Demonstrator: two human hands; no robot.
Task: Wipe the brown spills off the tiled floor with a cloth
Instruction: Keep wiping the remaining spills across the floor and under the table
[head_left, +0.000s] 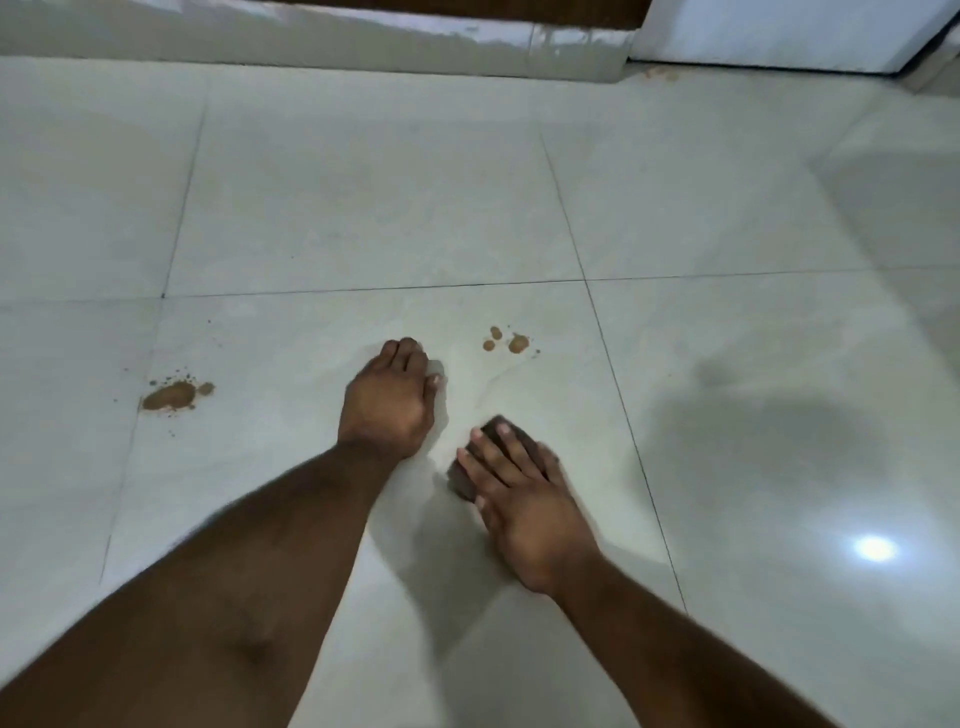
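My right hand (527, 501) lies flat on a small dark brown cloth (462, 480) and presses it onto the white tiled floor (363, 208); only the cloth's front and left edges show past my fingers. Just to its left, my left hand (387, 402) rests on the tile with its fingers curled under, holding nothing. A cluster of small brown drops (506, 342) sits a short way beyond the cloth. A larger brown spill (169, 396) with specks around it lies well to the left of my left hand.
A white step or skirting (311, 41) runs along the far edge of the floor, with a white door or panel (779, 31) at the far right. A faint brownish mark (662, 74) sits at its base. A lamp reflection (875, 548) glares on the right tile.
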